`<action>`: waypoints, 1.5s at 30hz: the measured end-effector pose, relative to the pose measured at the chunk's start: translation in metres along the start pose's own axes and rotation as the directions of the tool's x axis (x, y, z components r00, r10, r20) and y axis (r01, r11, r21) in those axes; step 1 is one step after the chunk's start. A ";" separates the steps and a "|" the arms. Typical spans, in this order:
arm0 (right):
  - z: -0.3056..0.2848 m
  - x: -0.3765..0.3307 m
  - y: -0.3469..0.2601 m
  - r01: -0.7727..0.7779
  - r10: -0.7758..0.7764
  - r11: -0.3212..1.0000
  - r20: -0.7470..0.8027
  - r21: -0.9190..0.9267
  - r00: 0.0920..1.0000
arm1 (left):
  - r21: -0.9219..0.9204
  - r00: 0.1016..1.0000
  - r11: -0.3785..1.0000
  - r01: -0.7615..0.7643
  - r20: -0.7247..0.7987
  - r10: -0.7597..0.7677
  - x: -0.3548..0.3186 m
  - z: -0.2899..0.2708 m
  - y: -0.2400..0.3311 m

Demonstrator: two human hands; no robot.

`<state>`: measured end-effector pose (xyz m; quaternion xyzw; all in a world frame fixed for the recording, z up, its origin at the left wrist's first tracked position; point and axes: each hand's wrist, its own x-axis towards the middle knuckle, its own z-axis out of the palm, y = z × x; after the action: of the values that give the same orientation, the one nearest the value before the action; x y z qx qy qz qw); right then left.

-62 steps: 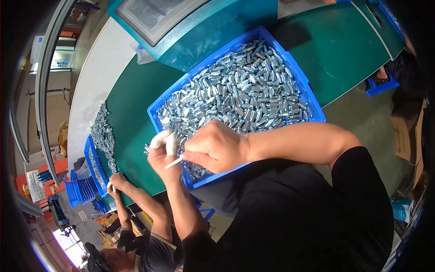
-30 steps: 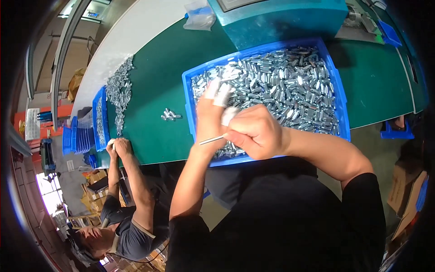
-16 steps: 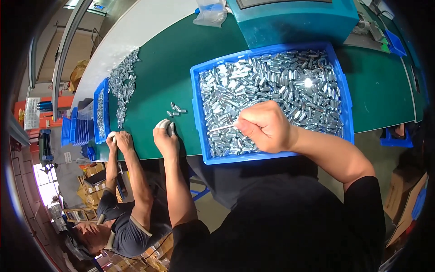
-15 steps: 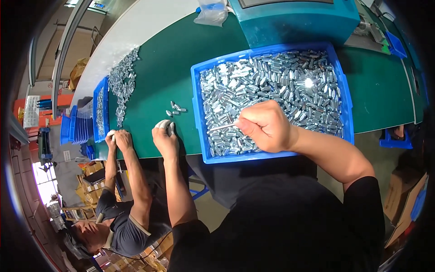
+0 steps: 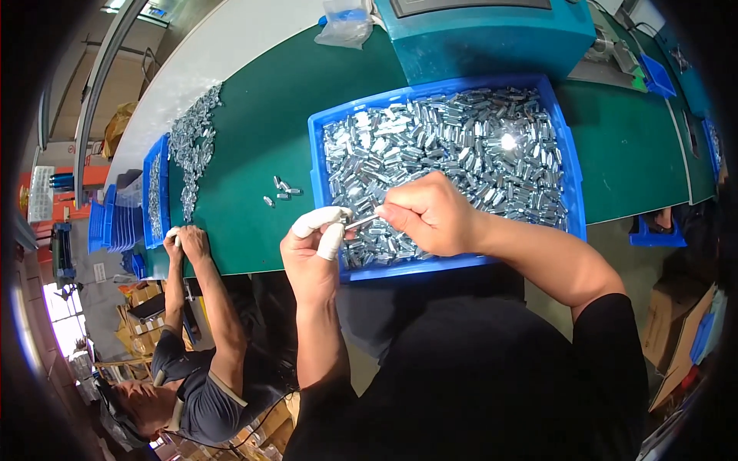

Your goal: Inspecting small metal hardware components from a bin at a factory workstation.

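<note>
A slim metal rod is held between the two hands, over the near left corner of a blue bin. Its long axis runs nearly level across the view, rising a little toward the right, so one end points at the left thumb and the other at the right fist. The left hand pinches the left end between thumb and forefinger, both capped in white finger cots, with its other fingers curled in. The right hand is closed into a loose fist around the right end, knuckles up, fingertips tucked out of sight.

The blue bin is a shallow rectangular plastic tray lying on the green table mat, and it is filled almost to the rim with small shiny metal cylinders heaped in all directions. Just left of the bin, a few loose metal pieces lie apart on the mat. Farther left, a long heap of silvery parts stretches along the mat beside a narrow blue tray that also holds metal parts. A co-worker's hands rest at the near edge of the mat by that tray; whether they grip anything cannot be told. Behind the bin stands a teal machine housing, and a clear plastic bag lies to its left.
</note>
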<state>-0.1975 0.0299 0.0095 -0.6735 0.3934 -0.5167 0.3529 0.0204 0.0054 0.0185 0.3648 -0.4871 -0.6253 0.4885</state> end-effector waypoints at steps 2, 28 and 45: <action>0.001 -0.003 0.006 0.015 -0.015 1.000 -0.008 -0.025 1.000 | 0.103 0.997 0.993 -0.059 0.057 0.054 0.001 0.004 0.000; 0.006 -0.004 -0.002 -0.111 0.106 0.985 0.045 0.131 0.993 | 0.304 0.991 0.943 -0.132 0.041 0.125 -0.016 0.032 -0.010; -0.005 -0.004 -0.009 0.005 -0.014 0.999 -0.269 -0.033 0.963 | 0.227 0.979 0.956 -0.188 -0.041 0.202 0.016 -0.001 -0.016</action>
<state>-0.2016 0.0370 0.0175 -0.6045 0.4428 -0.5988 0.2828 0.0132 -0.0091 0.0031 0.3869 -0.5718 -0.5037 0.5192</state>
